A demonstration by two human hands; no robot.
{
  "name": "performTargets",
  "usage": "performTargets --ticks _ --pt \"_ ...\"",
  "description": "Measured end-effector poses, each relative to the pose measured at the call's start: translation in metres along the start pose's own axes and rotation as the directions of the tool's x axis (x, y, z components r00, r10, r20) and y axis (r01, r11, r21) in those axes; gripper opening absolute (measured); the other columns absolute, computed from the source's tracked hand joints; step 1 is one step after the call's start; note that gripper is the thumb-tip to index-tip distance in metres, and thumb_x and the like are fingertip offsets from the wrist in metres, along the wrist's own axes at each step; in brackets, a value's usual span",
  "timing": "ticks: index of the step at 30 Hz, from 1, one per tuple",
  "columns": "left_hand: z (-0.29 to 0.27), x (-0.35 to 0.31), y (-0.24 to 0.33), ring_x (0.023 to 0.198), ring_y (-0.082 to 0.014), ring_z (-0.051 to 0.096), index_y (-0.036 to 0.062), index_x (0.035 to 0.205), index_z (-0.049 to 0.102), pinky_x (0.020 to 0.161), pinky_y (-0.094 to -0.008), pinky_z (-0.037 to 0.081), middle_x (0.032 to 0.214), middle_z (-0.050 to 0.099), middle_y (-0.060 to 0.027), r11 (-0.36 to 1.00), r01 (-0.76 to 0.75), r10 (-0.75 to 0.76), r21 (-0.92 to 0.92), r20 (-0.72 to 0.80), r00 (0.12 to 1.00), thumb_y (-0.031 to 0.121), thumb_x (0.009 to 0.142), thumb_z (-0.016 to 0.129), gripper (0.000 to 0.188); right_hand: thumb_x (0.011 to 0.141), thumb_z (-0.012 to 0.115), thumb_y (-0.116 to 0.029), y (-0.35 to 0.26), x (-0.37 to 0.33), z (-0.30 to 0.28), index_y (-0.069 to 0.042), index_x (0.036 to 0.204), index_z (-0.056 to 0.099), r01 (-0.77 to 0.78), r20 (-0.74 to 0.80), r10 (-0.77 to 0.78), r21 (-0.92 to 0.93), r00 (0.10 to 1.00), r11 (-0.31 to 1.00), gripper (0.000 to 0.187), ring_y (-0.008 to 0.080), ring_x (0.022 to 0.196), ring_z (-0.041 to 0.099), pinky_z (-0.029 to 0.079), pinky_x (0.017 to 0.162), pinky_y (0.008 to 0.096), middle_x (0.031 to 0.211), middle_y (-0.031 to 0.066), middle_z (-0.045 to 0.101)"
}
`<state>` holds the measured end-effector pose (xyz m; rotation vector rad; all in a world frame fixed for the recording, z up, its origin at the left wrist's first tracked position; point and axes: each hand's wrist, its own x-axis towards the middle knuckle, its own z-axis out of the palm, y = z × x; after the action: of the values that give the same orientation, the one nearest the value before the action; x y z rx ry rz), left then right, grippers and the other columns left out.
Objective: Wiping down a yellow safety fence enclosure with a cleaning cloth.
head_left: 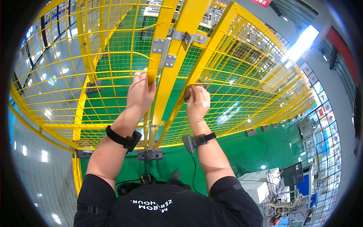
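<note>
My left hand (140,92) is closed around the edge of a yellow fence post (152,66), its fingers over the wire mesh side and its thumb toward the post. My right hand (198,101) pinches a small dark grey handle (187,92) on the yellow frame of a mesh gate (204,56). A gap separates that frame from the middle yellow post (170,77). Above my hands, metal bracket plates (159,45) and a sliding bolt latch (185,39) are fixed to the posts. Fingers partly cover the handle.
Yellow mesh panels (56,87) spread to both sides. A grey foot plate (149,154) holds the posts on the green floor (249,151). White machine cabinets (257,187) and a dark monitor (293,174) stand at the lower right. A cable (195,170) hangs by my right forearm.
</note>
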<state>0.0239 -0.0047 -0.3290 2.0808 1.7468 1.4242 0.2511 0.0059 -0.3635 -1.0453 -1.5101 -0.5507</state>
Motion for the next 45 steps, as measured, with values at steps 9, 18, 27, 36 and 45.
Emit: performTargets --ticks 9,18,27,36,45 --pt "0.002 -0.003 -0.002 0.11 -0.042 0.065 0.0029 0.142 0.052 0.092 -0.0481 0.055 0.126 0.062 -0.0212 1.0 -0.012 0.013 0.014 -0.029 0.999 0.015 0.098 0.067 0.049 0.084 0.079 0.0 0.0 0.026 -0.007 -0.004 0.097 0.073 0.049 -0.023 -0.046 0.103 0.999 0.993 0.015 0.0319 0.089 0.067 0.055 0.08 0.0396 0.097 0.0108 0.071" --pt "0.002 0.002 0.002 0.11 -0.0433 0.065 0.0068 0.139 0.054 0.092 -0.0499 0.055 0.126 0.062 -0.0216 1.0 -0.008 0.008 0.018 0.001 1.0 0.015 0.099 0.065 0.043 0.082 0.08 -0.002 0.002 0.048 -0.002 -0.006 0.094 0.072 0.066 -0.007 -0.066 0.03 0.998 0.997 0.014 0.0333 0.088 0.067 0.055 0.08 0.0407 0.093 0.0112 0.07" --pt "-0.003 -0.002 0.01 0.117 -0.0418 0.062 0.0082 0.139 0.055 0.097 -0.0489 0.054 0.127 0.062 -0.0188 0.999 0.042 -0.042 0.019 -0.008 0.999 0.013 0.098 0.066 0.043 0.081 0.078 -0.004 -0.003 0.075 -0.007 -0.007 0.092 0.071 0.102 -0.095 -0.101 0.007 0.99 0.995 0.013 0.0314 0.085 0.065 0.054 0.074 0.0411 0.094 0.0084 0.069" --pt "-0.001 0.0 0.008 0.113 -0.0426 0.064 0.0067 0.142 0.054 0.094 -0.049 0.055 0.129 0.061 -0.0193 0.999 -0.015 0.016 0.052 -0.027 1.0 0.013 0.098 0.066 0.045 0.089 0.078 -0.009 -0.004 0.098 -0.021 -0.005 0.095 0.073 -0.178 -0.003 0.178 -0.001 0.984 0.984 0.008 0.0325 0.09 0.069 0.056 0.082 0.0418 0.101 0.0111 0.072" --pt "-0.001 -0.001 0.009 0.109 -0.0435 0.066 0.0067 0.144 0.052 0.092 -0.0496 0.056 0.128 0.061 -0.0205 0.998 0.024 -0.023 0.053 -0.008 1.0 0.012 0.098 0.065 0.048 0.083 0.076 -0.007 0.004 0.104 -0.023 -0.007 0.089 0.07 0.113 0.103 -0.11 -0.03 0.989 0.993 0.009 0.0324 0.088 0.065 0.054 0.077 0.0425 0.094 0.0086 0.068"
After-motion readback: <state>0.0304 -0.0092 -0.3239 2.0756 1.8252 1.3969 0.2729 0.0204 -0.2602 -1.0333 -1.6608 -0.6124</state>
